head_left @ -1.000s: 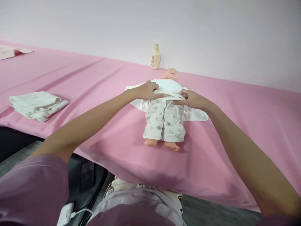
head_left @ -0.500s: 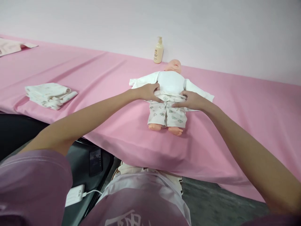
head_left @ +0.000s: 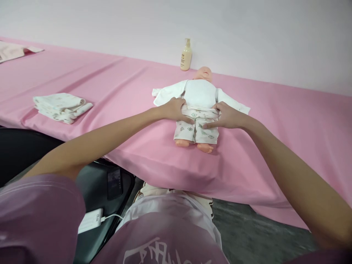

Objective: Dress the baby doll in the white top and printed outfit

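A baby doll [head_left: 204,73] lies on its back on the pink-covered table, head toward the wall and bare feet toward me. It wears a white long-sleeved top [head_left: 200,93] with the sleeves spread out to both sides. Printed white pants [head_left: 184,131] cover its legs, their waistband at the doll's belly. My left hand [head_left: 176,110] grips the waistband at the left side, thumb across the front. On the right side, my right hand [head_left: 227,115] has hold of the same waistband, with its thumb over the front of the pants.
A pump bottle [head_left: 186,55] stands by the wall behind the doll. Folded printed cloth [head_left: 62,106] lies on the pink tablecloth [head_left: 132,86] at left, a pale cloth [head_left: 13,50] farther back. A black chair below bears a phone [head_left: 114,183] and a white power bank [head_left: 91,220].
The pants' bunched waistband is now flatter and smoother across the doll's belly. Both hands keep their hold at the sides. The view has tilted slightly.
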The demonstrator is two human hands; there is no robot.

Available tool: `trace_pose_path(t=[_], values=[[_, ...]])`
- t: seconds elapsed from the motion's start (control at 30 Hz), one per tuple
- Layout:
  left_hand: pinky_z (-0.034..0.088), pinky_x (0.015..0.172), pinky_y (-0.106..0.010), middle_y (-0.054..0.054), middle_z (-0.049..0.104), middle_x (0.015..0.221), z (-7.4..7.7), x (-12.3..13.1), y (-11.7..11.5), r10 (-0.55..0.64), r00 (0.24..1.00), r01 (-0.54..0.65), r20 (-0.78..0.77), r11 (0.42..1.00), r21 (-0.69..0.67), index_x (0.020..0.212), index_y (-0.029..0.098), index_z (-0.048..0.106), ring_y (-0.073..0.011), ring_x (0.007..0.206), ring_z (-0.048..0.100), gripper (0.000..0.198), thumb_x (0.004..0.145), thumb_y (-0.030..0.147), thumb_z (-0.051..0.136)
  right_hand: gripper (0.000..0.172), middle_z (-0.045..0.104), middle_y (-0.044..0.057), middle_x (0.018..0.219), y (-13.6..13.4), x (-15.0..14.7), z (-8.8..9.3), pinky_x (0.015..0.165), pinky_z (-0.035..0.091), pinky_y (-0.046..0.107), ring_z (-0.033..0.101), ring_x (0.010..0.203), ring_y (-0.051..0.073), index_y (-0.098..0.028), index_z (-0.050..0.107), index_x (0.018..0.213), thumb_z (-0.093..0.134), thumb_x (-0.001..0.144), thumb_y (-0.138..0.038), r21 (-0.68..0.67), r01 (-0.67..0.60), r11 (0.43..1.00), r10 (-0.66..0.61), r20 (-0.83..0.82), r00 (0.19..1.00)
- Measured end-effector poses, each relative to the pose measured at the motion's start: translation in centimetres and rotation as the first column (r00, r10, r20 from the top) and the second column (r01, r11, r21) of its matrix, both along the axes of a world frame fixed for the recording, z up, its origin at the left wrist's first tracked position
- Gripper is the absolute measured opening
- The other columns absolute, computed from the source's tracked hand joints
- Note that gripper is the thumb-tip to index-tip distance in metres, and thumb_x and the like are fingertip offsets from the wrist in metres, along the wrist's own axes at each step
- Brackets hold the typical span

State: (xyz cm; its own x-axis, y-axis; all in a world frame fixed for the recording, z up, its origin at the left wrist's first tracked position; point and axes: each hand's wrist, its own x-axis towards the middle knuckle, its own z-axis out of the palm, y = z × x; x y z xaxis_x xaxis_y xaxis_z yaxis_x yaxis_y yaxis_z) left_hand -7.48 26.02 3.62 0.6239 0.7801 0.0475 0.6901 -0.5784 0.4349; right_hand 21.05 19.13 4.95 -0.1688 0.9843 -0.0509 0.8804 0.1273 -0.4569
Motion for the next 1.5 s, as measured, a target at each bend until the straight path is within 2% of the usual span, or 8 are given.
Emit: trace_pose_path(t=[0.13,0.4,0.6,0.77,1.03,1.13,1.33,1.5], values=[[0.042,0.081,-0.035,-0.011,0.065,0.1,-0.5,0.4,-0.2,0.004,0.999,-0.004,-0.043,1.0,-0.001,0.095,0.021,0.061,-0.0348,0.104,0.059,0.069,0.064,0.074,0.09,0.089,0.066,0.006,0.104,-0.4,-0.4,-0.6,0.069,0.039,0.033,0.058,0.088,0.026,-0.025,0.058,0.106,0.097,0.053,-0.085,-0.08,0.042,0.996,-0.04,0.025,0.999],[0.043,0.085,-0.038,-0.012,0.067,0.098,-0.4,0.1,-1.4,-0.079,0.995,0.081,-0.061,0.996,0.035,0.091,0.021,0.061,-0.0358,0.11,0.06,0.058,0.081,0.077,0.074,0.073,0.067,0.004,0.094,-2.6,-2.0,-0.3,0.069,0.034,0.033,0.057,0.081,0.023,-0.024,0.057,0.096,0.083,0.072,-0.088,-0.082,0.026,0.996,-0.022,0.048,0.999],[0.046,0.089,-0.038,-0.013,0.066,0.113,0.7,-0.3,-2.9,-0.061,0.994,0.056,-0.094,0.997,-0.053,0.111,0.02,0.063,-0.0383,0.118,0.059,0.074,0.068,0.077,0.083,0.087,0.073,0.007,0.109,-2.6,-2.0,0.8,0.071,0.042,0.036,0.066,0.092,0.03,-0.025,0.061,0.115,0.094,0.059,-0.083,-0.233,0.004,0.972,0.024,0.119,0.993],[0.048,0.091,-0.038,-0.014,0.066,0.12,0.6,-0.1,-3.2,-0.042,0.994,0.034,-0.099,0.996,-0.085,0.112,0.021,0.062,-0.04,0.127,0.056,0.072,0.068,0.075,0.084,0.087,0.073,0.007,0.108,-3.1,-2.3,0.9,0.071,0.041,0.035,0.066,0.092,0.031,-0.026,0.061,0.117,0.095,0.059,-0.08,-0.232,-0.003,0.973,0.027,0.098,0.995],[0.044,0.079,-0.034,-0.006,0.068,0.088,0.2,0.0,-3.7,-0.219,0.975,0.215,-0.046,0.973,-0.078,0.085,0.022,0.06,-0.0297,0.096,0.066,0.041,0.086,0.062,0.072,0.06,0.068,0.004,0.092,-5.2,-3.7,1.5,0.07,0.036,0.034,0.06,0.083,0.024,-0.023,0.061,0.098,0.087,0.074,-0.071,-0.237,-0.084,0.968,0.088,0.005,0.996],[0.044,0.083,-0.035,-0.007,0.067,0.09,0.1,-0.1,-4.5,-0.223,0.974,0.222,-0.032,0.975,-0.034,0.083,0.022,0.056,-0.0291,0.098,0.065,0.037,0.089,0.056,0.068,0.059,0.065,0.003,0.089,-5.6,-3.7,0.9,0.069,0.035,0.033,0.058,0.081,0.023,-0.023,0.058,0.093,0.084,0.076,-0.073,-0.21,-0.089,0.974,0.087,-0.017,0.996],[0.049,0.087,-0.04,-0.013,0.066,0.119,-0.4,-1.8,-5.7,-0.067,0.998,0.067,0.005,0.998,-0.023,0.115,0.022,0.053,-0.0371,0.118,0.058,0.074,0.075,0.078,0.081,0.082,0.069,0.007,0.103,-6.6,-2.5,-0.3,0.069,0.04,0.034,0.061,0.088,0.027,-0.024,0.056,0.109,0.091,0.063,-0.082,-0.038,0.043,0.998,-0.044,-0.018,0.999],[0.05,0.085,-0.041,-0.012,0.061,0.119,0.0,-2.6,-6.8,-0.064,0.996,0.06,-0.055,0.996,-0.069,0.112,0.023,0.052,-0.0367,0.114,0.057,0.086,0.062,0.083,0.089,0.097,0.068,0.011,0.113,-8.0,-2.9,-0.1,0.07,0.045,0.036,0.063,0.096,0.032,-0.024,0.053,0.118,0.096,0.052,-0.081,-0.088,0.029,0.996,-0.03,-0.009,1.0]])
